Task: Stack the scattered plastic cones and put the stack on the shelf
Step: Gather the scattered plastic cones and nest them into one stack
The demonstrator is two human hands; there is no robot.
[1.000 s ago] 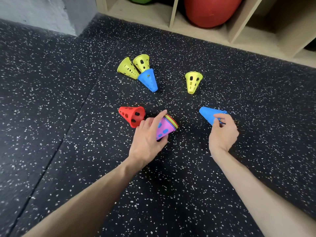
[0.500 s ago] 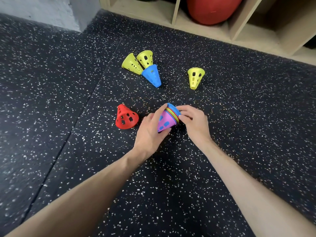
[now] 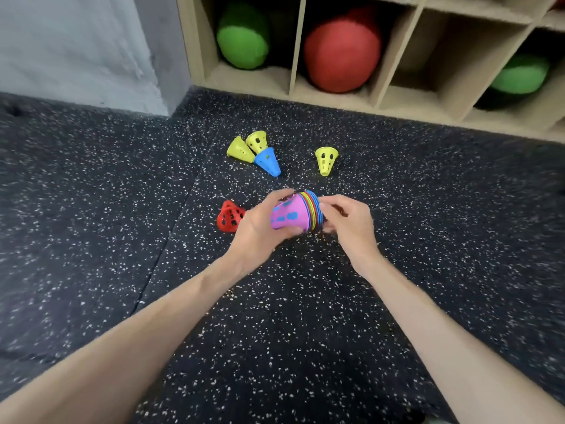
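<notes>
Item: stack of cones (image 3: 295, 214), pink outermost, lying sideways above the floor (image 3: 305, 316), held between my 2 hands. My left hand (image 3: 260, 228) grips the narrow end, fingers curled round it. My right hand (image 3: 348, 223) pinches the rims at the wide end.

Loose on the floor: red cone (image 3: 229, 216), blue cone (image 3: 268, 162), 3 yellow, shelf (image 3: 406, 99) beyond.

Handling note: I'd press the rims flush and square before reaching for the red cone.

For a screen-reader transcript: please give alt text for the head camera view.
Left hand and right hand hold a sideways stack of nested cones, pink outermost. On the speckled floor lie a red cone, a blue cone and three yellow ones, before a wooden shelf.
</notes>
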